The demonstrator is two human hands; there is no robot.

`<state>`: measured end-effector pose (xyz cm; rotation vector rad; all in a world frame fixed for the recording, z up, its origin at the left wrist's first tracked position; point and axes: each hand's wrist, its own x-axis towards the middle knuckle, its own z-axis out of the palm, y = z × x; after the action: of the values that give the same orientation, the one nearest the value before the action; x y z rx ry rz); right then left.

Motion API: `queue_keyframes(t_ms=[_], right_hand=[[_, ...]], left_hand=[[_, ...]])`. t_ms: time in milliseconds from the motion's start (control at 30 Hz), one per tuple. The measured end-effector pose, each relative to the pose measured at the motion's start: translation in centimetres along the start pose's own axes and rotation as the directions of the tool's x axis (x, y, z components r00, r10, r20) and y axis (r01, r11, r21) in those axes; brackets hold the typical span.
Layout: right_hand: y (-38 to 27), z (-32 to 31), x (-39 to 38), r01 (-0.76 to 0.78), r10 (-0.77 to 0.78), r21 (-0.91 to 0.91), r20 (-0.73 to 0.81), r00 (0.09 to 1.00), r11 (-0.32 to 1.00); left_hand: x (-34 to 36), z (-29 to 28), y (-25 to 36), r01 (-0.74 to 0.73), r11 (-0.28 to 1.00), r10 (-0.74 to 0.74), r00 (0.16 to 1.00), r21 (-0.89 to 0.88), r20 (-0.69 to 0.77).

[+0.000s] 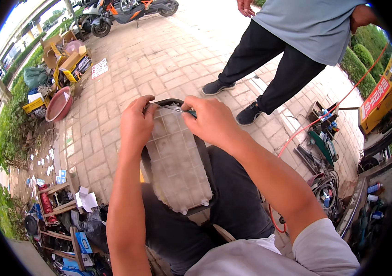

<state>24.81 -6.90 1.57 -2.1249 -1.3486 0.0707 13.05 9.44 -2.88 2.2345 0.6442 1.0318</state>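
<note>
A rectangular panel (173,165) with a translucent, gridded inner face and black rim rests on my lap, its long side running away from me. My left hand (136,118) is closed on the far left corner of its rim, thumb near a thin metal shaft. My right hand (209,118) grips a slim tool (191,112) with a teal handle, its shaft lying across the panel's far edge toward my left fingers.
Another person (297,41) stands on the paving ahead. Boxes (71,62), a red basin (59,103) and wooden-framed clutter (58,207) line the left. Tools (322,142), coiled cables (327,193), an orange hose and a yellow machine (377,101) sit right. Scooters (131,14) stand behind.
</note>
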Motion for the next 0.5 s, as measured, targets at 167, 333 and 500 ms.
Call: queue_keyframes(t_ms=[167, 333, 500], right_hand=[[2.2, 5.2, -2.2, 0.123, -0.125, -0.027, -0.321, 0.939, 0.992], [3.1, 9.5, -2.8, 0.189, -0.314, -0.296, -0.462, 0.829, 0.936], [3.0, 9.5, -2.8, 0.175, -0.243, -0.193, -0.425, 0.872, 0.965]], left_hand=[[0.6, -0.2, -0.2, 0.006, 1.000, -0.005, 0.995, -0.014, 0.101], [0.3, 0.3, -0.1, -0.079, 0.978, 0.089, 0.995, 0.192, -0.044], [0.2, 0.0, 0.1, -0.034, 0.966, 0.029, 0.999, 0.258, 0.023]])
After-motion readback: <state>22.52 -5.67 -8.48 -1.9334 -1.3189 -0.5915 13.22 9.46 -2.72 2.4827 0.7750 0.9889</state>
